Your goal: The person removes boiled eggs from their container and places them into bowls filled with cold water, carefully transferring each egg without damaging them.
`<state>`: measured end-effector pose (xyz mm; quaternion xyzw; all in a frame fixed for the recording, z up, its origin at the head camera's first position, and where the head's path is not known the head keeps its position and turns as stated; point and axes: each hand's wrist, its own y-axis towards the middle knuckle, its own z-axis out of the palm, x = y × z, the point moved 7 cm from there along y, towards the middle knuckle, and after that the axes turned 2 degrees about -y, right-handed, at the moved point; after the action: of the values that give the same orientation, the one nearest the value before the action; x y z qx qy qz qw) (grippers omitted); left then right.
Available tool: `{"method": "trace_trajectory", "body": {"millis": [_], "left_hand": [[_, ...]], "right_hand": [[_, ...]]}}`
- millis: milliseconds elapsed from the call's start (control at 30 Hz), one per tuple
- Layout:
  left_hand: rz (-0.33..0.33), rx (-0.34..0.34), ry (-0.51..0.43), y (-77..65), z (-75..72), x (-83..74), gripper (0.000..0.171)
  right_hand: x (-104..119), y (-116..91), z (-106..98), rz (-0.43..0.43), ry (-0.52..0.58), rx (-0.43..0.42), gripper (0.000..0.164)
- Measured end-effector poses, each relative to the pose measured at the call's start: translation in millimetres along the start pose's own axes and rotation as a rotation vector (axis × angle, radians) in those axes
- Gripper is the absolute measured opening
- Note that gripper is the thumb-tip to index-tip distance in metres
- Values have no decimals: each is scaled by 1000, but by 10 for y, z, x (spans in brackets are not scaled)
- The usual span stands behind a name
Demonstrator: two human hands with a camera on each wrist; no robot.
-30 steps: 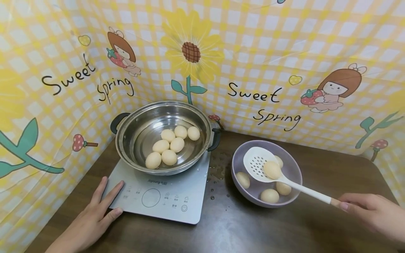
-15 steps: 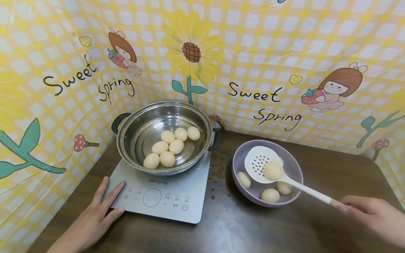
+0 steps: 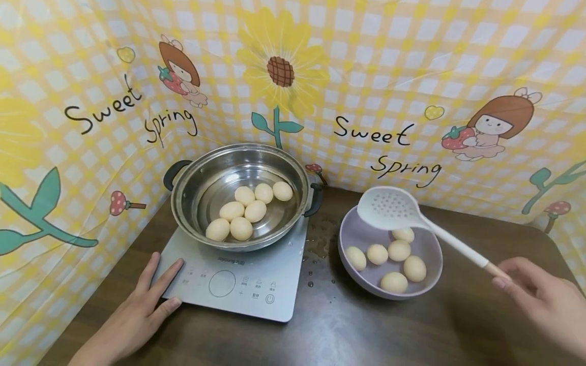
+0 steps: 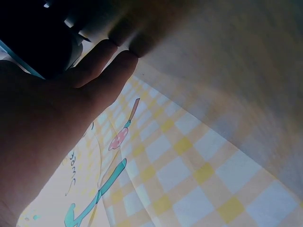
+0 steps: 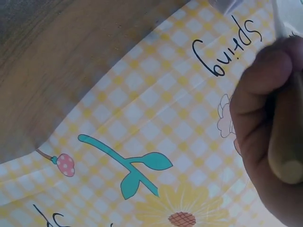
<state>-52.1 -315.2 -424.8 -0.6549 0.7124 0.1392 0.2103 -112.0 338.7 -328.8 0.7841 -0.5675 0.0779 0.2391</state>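
My right hand (image 3: 545, 300) grips the wooden end of a white slotted skimmer (image 3: 389, 207), whose head hangs over the back rim of a purple bowl (image 3: 354, 231) with no egg on it. Several eggs (image 3: 399, 250) lie in that bowl. In the right wrist view my fingers curl round the wooden handle (image 5: 288, 137). My left hand (image 3: 133, 312) rests with spread fingers at the left front corner of a white induction cooker (image 3: 284, 300). On the cooker stands a steel pot (image 3: 242, 248) with dark handles, holding water and several eggs (image 3: 241, 229).
Cooker and bowl share a dark wooden table (image 3: 348, 330). Water drops (image 3: 311, 274) dot the wood between them. A yellow checked cloth (image 3: 366, 61) printed with flowers hangs behind the table and at its sides.
The egg that lay on the skimmer is now in the purple bowl. My right hand has raised the skimmer's head and moved it back toward the cloth. The left hand stays at the cooker.
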Motion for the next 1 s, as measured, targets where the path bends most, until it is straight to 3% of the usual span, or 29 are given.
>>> {"method": "trace_trajectory", "body": {"millis": [167, 200, 333, 433, 633, 1000], "left_hand": [[7, -7, -2, -6, 2, -13, 73], [7, -7, -2, -6, 2, -14, 73], [6, 0, -4, 1, 9, -14, 73], [7, 0, -4, 7, 7, -13, 73], [3, 0, -9, 10, 13, -10, 73], [-5, 1, -12, -12, -3, -6, 73]], "right_hand": [[31, 12, -101, -26, 162, -99, 36], [35, 9, -105, -28, 157, -106, 38], [83, -14, -103, -53, 63, -139, 17], [154, -21, -109, -73, 14, -156, 16], [247, 31, -106, -86, -42, -132, 20], [302, 130, -40, -57, -48, -49, 23]]}}
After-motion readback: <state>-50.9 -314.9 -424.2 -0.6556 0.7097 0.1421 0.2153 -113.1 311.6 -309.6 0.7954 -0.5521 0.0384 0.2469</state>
